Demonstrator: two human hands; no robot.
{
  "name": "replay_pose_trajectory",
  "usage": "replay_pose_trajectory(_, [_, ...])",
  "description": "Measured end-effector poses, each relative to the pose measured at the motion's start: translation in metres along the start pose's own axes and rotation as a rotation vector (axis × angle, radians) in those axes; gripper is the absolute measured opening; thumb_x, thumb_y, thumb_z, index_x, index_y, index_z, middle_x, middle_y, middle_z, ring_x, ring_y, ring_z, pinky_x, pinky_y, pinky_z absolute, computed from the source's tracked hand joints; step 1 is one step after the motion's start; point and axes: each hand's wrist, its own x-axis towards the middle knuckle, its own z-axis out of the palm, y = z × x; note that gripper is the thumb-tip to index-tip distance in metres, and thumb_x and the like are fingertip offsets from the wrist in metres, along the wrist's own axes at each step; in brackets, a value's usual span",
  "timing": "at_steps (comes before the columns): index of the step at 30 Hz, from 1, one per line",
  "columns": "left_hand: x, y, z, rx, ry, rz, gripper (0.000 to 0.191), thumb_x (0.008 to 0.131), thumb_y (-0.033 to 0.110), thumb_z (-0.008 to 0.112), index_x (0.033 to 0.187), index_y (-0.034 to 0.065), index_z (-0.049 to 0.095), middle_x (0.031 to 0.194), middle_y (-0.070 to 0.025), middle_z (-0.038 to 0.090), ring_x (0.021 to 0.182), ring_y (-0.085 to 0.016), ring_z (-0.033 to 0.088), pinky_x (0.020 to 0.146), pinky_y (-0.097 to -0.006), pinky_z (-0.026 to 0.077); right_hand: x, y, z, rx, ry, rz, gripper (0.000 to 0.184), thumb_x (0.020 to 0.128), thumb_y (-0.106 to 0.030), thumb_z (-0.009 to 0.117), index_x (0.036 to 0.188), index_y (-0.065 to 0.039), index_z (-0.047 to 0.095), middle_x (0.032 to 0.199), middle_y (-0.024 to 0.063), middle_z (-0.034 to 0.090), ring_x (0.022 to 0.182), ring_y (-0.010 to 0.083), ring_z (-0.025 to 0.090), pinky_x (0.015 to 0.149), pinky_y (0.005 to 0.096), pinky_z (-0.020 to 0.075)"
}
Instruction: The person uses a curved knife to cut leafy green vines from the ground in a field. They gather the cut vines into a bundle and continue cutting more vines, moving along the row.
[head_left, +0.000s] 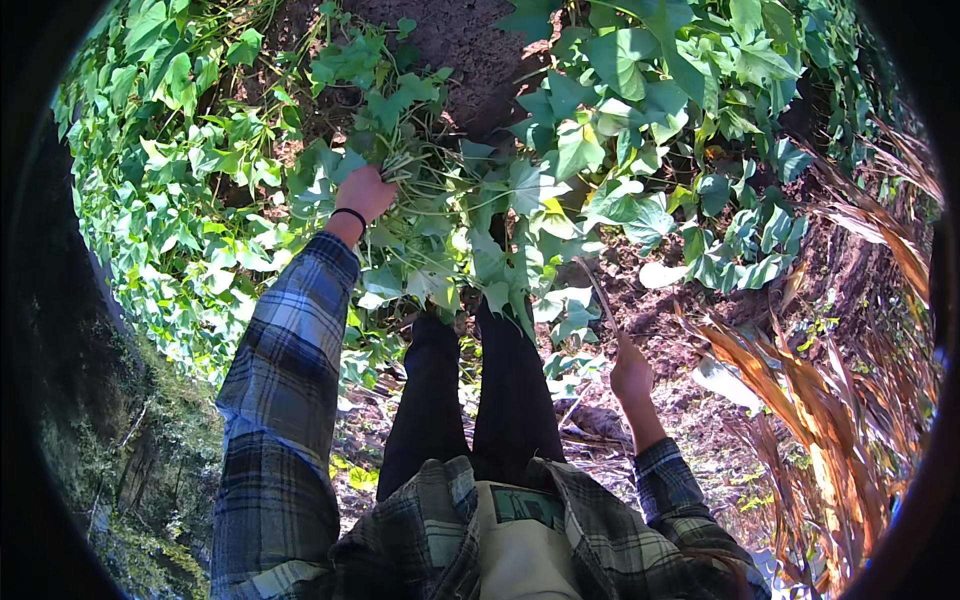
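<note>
My left hand (365, 196) is closed around a bunch of green vine stems (409, 169), which look like sweet potato vines. Their broad leaves (427, 285) hang down in front of my legs and hide part of them. Off to the right and lower, my right hand (632, 373) grips a thin curved tool, apparently a sickle (598, 294). Its upper end reaches close to the hanging leaves; whether it touches them I cannot tell.
Dense leafy vines (202, 157) spread over the left side, and more foliage (637, 82) grows at the upper right. Bare reddish soil (457, 60) shows between them. Dry brown stalks and leaves (817, 405) stand at the right. Shaded undergrowth (142, 465) lies at the lower left.
</note>
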Motion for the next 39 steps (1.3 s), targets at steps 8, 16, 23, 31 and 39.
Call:
replay_pose_trajectory(8, [-0.13, -0.066, 0.031, -0.531, -0.069, -0.097, 0.039, 0.071, 0.027, 0.075, 0.096, 0.0005, 0.064, 0.069, -0.0081, 0.066, 0.06, -0.017, 0.065, 0.057, -0.0309, 0.05, 0.192, -0.149, -0.058, 0.613, 0.319, -0.16, 0.037, 0.088, -0.013, 0.05, 0.124, -0.005, 0.052, 0.077, 0.0196, 0.063, 0.068, 0.0344, 0.062, 0.064, 0.0416, 0.0482])
replay_pose_trajectory(16, [-0.131, -0.068, 0.071, -0.717, -0.035, -0.108, 0.032, 0.069, 0.019, 0.074, 0.092, -0.0018, 0.065, 0.068, -0.0096, 0.067, 0.058, -0.016, 0.064, 0.056, -0.03, 0.049, 0.327, -0.039, -0.149, 0.437, 0.558, 0.286, 0.026, 0.079, -0.018, 0.058, 0.1, -0.004, 0.061, 0.07, 0.0153, 0.063, 0.066, 0.0258, 0.064, 0.061, 0.0376, 0.0492])
replay_pose_trajectory(23, [-0.12, -0.037, 0.062, -0.883, 0.074, -0.147, 0.032, 0.069, 0.022, 0.073, 0.091, -0.0012, 0.066, 0.069, -0.0102, 0.067, 0.061, -0.016, 0.063, 0.059, -0.0306, 0.049, 0.223, -0.106, -0.1, 0.609, 0.446, 0.086, 0.028, 0.086, -0.01, 0.05, 0.111, 0.0, 0.057, 0.067, 0.0077, 0.06, 0.057, 0.0135, 0.055, 0.054, 0.029, 0.0425])
replay_pose_trajectory(31, [-0.109, -0.01, 0.06, -0.845, 0.039, -0.137, 0.036, 0.07, 0.025, 0.076, 0.095, 0.0014, 0.066, 0.079, -0.0092, 0.069, 0.069, -0.015, 0.065, 0.065, -0.0294, 0.05, 0.327, -0.147, -0.025, 1.289, -0.041, 0.4, 0.013, 0.084, -0.013, 0.047, 0.082, -0.002, 0.054, 0.06, 0.006, 0.051, 0.05, 0.0169, 0.048, 0.048, 0.0301, 0.0405])
replay_pose_trajectory(39, [-0.09, -0.006, 0.075, -0.825, 0.099, -0.114, 0.037, 0.069, 0.025, 0.076, 0.094, 0.0009, 0.065, 0.076, -0.011, 0.068, 0.067, -0.019, 0.065, 0.063, -0.0312, 0.05, 0.259, -0.129, -0.05, 1.862, -0.511, 0.551, 0.016, 0.094, -0.011, 0.037, 0.103, -0.004, 0.049, 0.065, 0.0001, 0.043, 0.047, 0.0061, 0.033, 0.042, 0.0211, 0.0291])
